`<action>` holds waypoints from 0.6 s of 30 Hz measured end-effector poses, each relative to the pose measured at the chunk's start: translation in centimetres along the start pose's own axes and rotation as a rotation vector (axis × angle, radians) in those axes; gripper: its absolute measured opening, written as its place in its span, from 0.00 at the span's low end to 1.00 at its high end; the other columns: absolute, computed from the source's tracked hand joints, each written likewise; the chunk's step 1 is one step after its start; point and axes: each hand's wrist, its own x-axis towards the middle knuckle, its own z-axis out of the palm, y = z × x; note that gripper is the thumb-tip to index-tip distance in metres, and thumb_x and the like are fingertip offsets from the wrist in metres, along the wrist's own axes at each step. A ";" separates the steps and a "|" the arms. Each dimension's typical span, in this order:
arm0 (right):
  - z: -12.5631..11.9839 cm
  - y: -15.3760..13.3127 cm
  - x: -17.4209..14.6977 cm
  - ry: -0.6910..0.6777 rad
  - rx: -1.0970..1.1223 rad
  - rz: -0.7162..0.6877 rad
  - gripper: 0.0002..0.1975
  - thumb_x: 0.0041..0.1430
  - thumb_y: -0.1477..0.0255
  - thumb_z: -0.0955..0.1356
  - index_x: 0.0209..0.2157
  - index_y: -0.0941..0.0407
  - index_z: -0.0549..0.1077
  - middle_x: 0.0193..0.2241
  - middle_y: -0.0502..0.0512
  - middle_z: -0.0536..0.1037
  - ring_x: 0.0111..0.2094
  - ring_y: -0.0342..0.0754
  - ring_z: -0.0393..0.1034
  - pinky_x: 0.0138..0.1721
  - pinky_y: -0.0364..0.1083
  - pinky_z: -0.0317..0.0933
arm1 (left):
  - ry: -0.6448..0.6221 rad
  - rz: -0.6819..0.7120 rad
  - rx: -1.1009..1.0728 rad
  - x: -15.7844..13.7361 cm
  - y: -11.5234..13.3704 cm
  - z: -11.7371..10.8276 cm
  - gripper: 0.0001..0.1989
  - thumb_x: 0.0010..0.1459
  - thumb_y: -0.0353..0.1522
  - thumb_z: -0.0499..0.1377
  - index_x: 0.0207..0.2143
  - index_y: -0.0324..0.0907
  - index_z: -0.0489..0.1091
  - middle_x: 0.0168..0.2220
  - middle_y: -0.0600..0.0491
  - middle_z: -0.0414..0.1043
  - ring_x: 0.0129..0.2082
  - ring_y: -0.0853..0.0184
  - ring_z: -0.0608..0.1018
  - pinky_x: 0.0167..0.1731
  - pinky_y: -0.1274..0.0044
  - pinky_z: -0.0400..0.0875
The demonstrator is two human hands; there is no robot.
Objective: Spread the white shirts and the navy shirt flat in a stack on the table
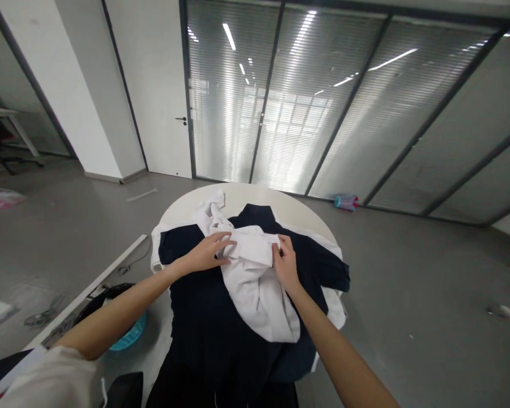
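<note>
A crumpled white garment (pixel 261 294) lies over the middle of a dark navy short-sleeved shirt (pixel 208 317), which is spread on a round table. My right hand (pixel 285 262) pinches the right end of a flattened, folded part of the white garment between thumb and fingers. At the left end of that part, my left hand (pixel 212 251) rests against the cloth with its fingers apart. A twisted length of the white garment trails toward the far left of the table. More white cloth (pixel 335 309) shows under the navy shirt's edges.
The round white table (pixel 182 207) stands before a glass partition. On the floor at left are a blue basket (pixel 130 335) with a black liner, a long white strip (pixel 123 258) and cables. A striped blue and pink container (pixel 345 203) lies near the glass.
</note>
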 end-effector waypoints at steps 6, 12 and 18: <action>-1.4 -1.1 0.1 0.032 0.044 0.056 0.21 0.64 0.54 0.60 0.34 0.56 0.75 0.32 0.56 0.72 0.35 0.50 0.68 0.39 0.49 0.65 | 0.116 -0.046 -0.019 1.0 2.5 0.7 0.34 0.57 0.26 0.60 0.65 0.51 0.59 0.64 0.43 0.55 0.55 0.56 0.73 0.56 0.63 0.71; -1.2 0.7 -1.2 0.221 0.141 0.400 0.28 0.56 0.62 0.64 0.58 0.56 0.61 0.36 0.55 0.69 0.30 0.48 0.67 0.32 0.48 0.66 | -0.058 -0.100 0.141 2.6 1.6 2.0 0.39 0.53 0.20 0.53 0.65 0.54 0.59 0.68 0.47 0.51 0.48 0.59 0.79 0.44 0.71 0.77; -2.4 -0.2 -3.4 0.103 -0.252 0.099 0.20 0.50 0.70 0.66 0.47 0.54 0.71 0.50 0.61 0.61 0.51 0.56 0.63 0.54 0.56 0.61 | 0.032 -0.069 -0.225 5.0 -0.7 2.5 0.12 0.58 0.30 0.54 0.40 0.41 0.75 0.50 0.46 0.73 0.42 0.62 0.80 0.42 0.73 0.76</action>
